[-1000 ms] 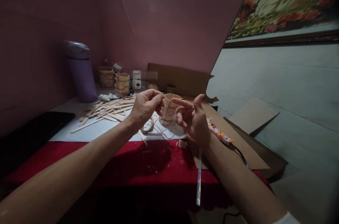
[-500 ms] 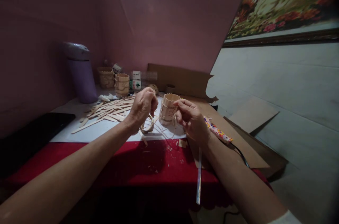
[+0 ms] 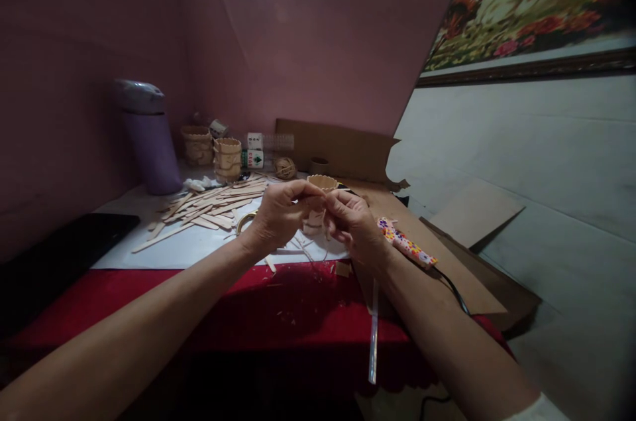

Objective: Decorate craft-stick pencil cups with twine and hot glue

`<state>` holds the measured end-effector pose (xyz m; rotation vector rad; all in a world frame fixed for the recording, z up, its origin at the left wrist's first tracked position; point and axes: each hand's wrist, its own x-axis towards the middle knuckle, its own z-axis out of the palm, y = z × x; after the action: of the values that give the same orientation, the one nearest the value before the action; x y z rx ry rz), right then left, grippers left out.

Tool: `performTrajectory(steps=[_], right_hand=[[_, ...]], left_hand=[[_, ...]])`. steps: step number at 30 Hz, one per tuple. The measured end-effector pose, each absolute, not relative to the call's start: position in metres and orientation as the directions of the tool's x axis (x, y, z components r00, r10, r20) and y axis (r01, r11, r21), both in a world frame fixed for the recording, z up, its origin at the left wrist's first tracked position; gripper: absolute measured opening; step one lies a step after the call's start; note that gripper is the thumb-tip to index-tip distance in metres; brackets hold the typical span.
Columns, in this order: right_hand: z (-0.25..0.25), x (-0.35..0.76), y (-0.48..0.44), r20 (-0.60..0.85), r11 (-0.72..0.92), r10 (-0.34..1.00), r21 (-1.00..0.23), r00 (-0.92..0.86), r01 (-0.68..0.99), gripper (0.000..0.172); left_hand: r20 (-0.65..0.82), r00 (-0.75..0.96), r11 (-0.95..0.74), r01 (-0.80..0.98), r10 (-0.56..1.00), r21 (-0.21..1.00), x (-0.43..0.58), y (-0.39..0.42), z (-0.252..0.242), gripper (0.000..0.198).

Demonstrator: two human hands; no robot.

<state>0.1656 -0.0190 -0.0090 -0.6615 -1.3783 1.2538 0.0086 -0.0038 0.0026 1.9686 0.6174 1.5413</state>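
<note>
My left hand (image 3: 285, 212) and my right hand (image 3: 352, 219) meet at the fingertips, both closed in a pinch. Thin twine (image 3: 326, 235) hangs below my right fingers and trails over the white paper; the bit between the fingertips is too small to see clearly. Just behind the hands stands a small cup made of wooden sticks (image 3: 322, 181), its middle mostly covered by them. A roll of tape (image 3: 243, 221) lies left of my left wrist, partly hidden by it.
Wooden craft sticks (image 3: 209, 205) lie heaped on white paper (image 3: 119, 252). Two stick cups (image 3: 228, 159), a twine ball (image 3: 285, 168) and a purple bottle (image 3: 154, 149) stand behind. A flowered glue gun (image 3: 407, 245) rests on cardboard at right, a clear glue stick (image 3: 373, 341) overhanging the edge.
My left hand has moved right and slightly down to meet my right hand, uncovering the twine ball and covering much of the near cup. My right hand has barely moved.
</note>
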Motion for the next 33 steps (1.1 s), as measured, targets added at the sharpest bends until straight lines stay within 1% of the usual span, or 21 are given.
performTrajectory(steps=[3, 7, 9, 11, 13, 16, 19, 22, 25, 30, 32, 33], right_hand=[[-0.01, 0.166, -0.018, 0.336, 0.28, 0.909, -0.93, -0.245, -0.237, 0.043], [-0.01, 0.165, -0.018, 0.332, 0.272, 0.911, -0.93, -0.246, -0.248, 0.04], [-0.01, 0.165, -0.018, 0.331, 0.267, 0.908, -0.929, -0.258, -0.255, 0.039], [-0.01, 0.165, -0.018, 0.325, 0.257, 0.908, -0.93, -0.264, -0.261, 0.038], [-0.01, 0.165, -0.018, 0.32, 0.253, 0.914, -0.93, -0.249, -0.267, 0.038], [-0.01, 0.165, -0.019, 0.33, 0.27, 0.922, -0.923, -0.203, -0.276, 0.036], [-0.008, 0.165, -0.02, 0.348, 0.294, 0.923, -0.913, -0.165, -0.282, 0.031], [-0.008, 0.164, -0.019, 0.364, 0.316, 0.92, -0.907, -0.144, -0.277, 0.032], [-0.009, 0.163, -0.018, 0.378, 0.337, 0.915, -0.907, -0.137, -0.253, 0.034], [-0.011, 0.162, -0.018, 0.413, 0.373, 0.9, -0.894, -0.136, -0.248, 0.035], [-0.01, 0.163, -0.019, 0.386, 0.328, 0.904, -0.902, -0.182, -0.281, 0.036], [-0.01, 0.164, -0.019, 0.361, 0.289, 0.906, -0.909, -0.22, -0.301, 0.036]], left_hand=[[0.757, 0.224, -0.788, 0.114, 0.614, 0.606, 0.01, -0.004, 0.0, 0.009], [0.829, 0.271, -0.87, 0.226, 0.489, 0.439, 0.008, -0.002, -0.001, 0.012], [0.848, 0.264, -0.881, 0.255, 0.46, 0.399, 0.007, -0.001, 0.0, 0.012], [0.833, 0.23, -0.858, 0.251, 0.503, 0.449, 0.005, 0.0, 0.002, 0.012], [0.784, 0.181, -0.802, 0.211, 0.594, 0.558, 0.004, 0.0, 0.005, 0.012], [0.687, 0.141, -0.7, 0.086, 0.713, 0.709, 0.003, -0.001, 0.008, 0.013], [0.634, 0.164, -0.637, -0.04, 0.756, 0.77, 0.004, -0.002, 0.009, 0.013], [0.606, 0.211, -0.601, -0.095, 0.767, 0.794, 0.005, -0.003, 0.008, 0.012], [0.62, 0.24, -0.621, -0.081, 0.747, 0.779, 0.005, -0.003, 0.006, 0.013], [0.697, 0.284, -0.744, 0.104, 0.658, 0.66, 0.003, -0.005, 0.006, 0.008], [0.709, 0.278, -0.758, 0.154, 0.648, 0.633, 0.002, -0.006, 0.008, 0.007], [0.71, 0.258, -0.753, 0.155, 0.656, 0.639, 0.002, -0.006, 0.008, 0.008]])
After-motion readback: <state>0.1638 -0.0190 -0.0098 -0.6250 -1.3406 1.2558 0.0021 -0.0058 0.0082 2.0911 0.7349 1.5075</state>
